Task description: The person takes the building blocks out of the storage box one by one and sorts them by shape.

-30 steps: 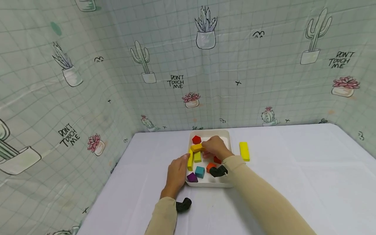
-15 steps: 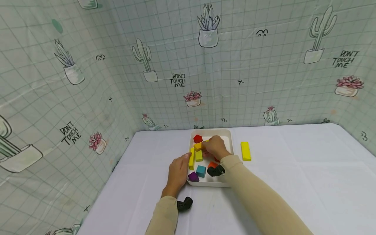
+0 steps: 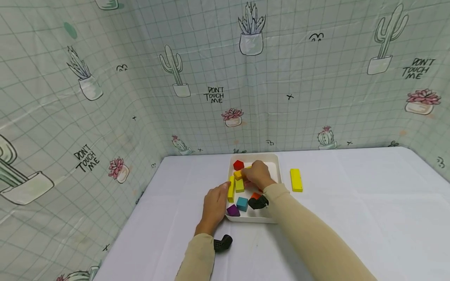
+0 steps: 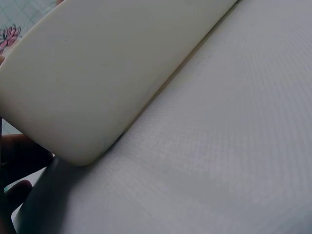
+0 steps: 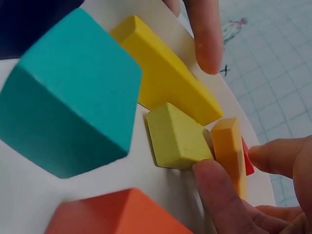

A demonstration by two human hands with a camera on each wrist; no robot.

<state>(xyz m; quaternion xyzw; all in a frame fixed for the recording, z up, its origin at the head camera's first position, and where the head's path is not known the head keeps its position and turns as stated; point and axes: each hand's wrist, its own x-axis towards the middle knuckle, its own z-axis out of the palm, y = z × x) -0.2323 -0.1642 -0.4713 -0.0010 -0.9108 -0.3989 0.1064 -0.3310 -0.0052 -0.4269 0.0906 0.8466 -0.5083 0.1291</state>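
My right hand (image 3: 258, 174) reaches into the white tray (image 3: 251, 219), pinching an orange-yellow block (image 5: 226, 146) between thumb and index finger. An olive-yellow block (image 5: 178, 139) stands right at the thumb tip. Beyond it a long yellow block (image 3: 231, 189) lies along the tray's left wall. A red block (image 3: 238, 165) sits in the far left corner, partly hidden behind the orange-yellow one in the right wrist view. My left hand (image 3: 215, 203) holds the tray's left side, its thumb over the rim and the fingers outside.
Toward the tray's near end lie a teal cube (image 3: 242, 204), a purple block (image 3: 233, 210) and an orange-red block (image 3: 255, 196), the last partly covered by the right wrist's black camera. Another yellow block (image 3: 296, 180) lies on the white tabletop right of the tray.
The orange-yellow block in my right hand has shifted slightly back and turned, its far end now showing behind the fingers. My left hand stays at the tray; the head view has shifted slightly.
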